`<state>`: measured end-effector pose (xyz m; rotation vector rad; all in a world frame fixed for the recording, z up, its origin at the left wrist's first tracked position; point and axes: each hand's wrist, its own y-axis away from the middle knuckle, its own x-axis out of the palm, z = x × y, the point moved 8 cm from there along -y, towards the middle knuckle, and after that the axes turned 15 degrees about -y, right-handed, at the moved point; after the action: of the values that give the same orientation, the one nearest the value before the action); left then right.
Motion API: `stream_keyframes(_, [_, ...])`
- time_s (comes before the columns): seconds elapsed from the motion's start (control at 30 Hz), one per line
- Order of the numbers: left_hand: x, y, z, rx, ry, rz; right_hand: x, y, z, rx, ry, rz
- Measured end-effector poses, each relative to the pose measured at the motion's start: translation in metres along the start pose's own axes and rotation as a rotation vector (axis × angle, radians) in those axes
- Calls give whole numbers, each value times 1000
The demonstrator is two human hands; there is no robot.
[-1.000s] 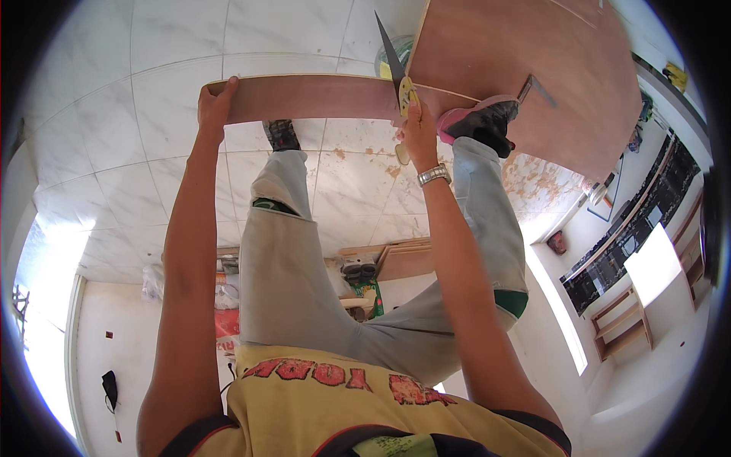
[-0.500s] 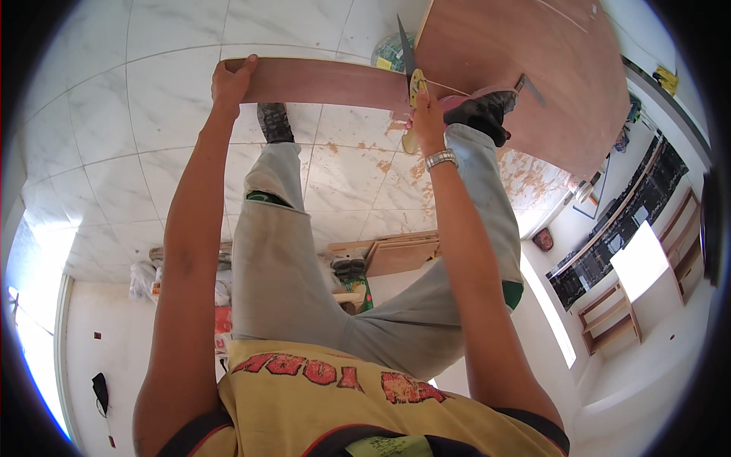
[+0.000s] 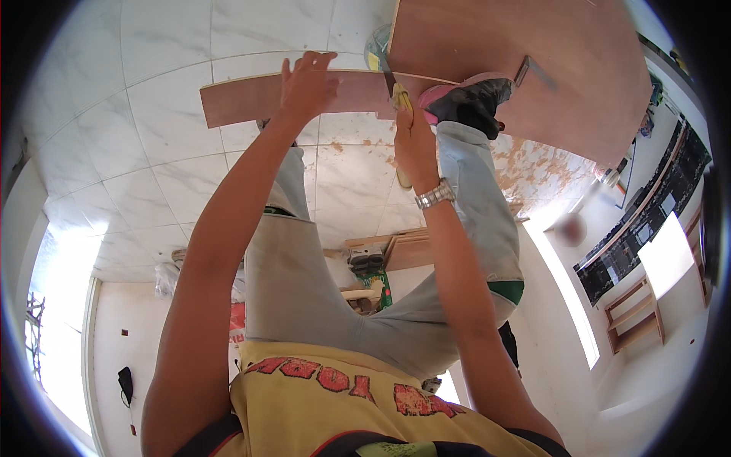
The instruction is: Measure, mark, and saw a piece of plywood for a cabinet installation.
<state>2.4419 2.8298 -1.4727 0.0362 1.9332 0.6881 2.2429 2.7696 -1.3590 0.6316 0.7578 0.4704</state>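
Observation:
My right hand (image 3: 416,148) is closed round the yellow handle of a handsaw (image 3: 387,76). The dark blade points away from me, at the edge between a narrow reddish-brown plywood strip (image 3: 236,100) and a large plywood sheet (image 3: 563,84). Over the middle of the strip is my left hand (image 3: 308,90), its fingers spread; whether it touches the wood I cannot tell. My right foot in a dark shoe (image 3: 472,105) rests on the sheet's near corner, over something pink. A small try square (image 3: 524,71) lies on the sheet beside the shoe.
A round greenish container (image 3: 376,47) stands under the sheet's left edge. Sawdust and shavings (image 3: 525,171) litter the tiled floor (image 3: 164,91). Behind my legs are board offcuts (image 3: 411,250) and bags. A small wooden shelf frame (image 3: 636,320) stands at the right.
My left hand has let go of the strip's left end and moved right, over its middle. The saw has come nearer to me, and the strip's left end now sits lower.

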Motion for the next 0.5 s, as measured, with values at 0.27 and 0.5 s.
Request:
stream_keyframes(0.27, [59, -70, -29, 182, 26, 537, -39, 105, 33, 163, -104, 42])
stream_keyframes(0.5, [68, -67, -33, 199, -58, 631, -37, 100, 16, 190, -173, 55])
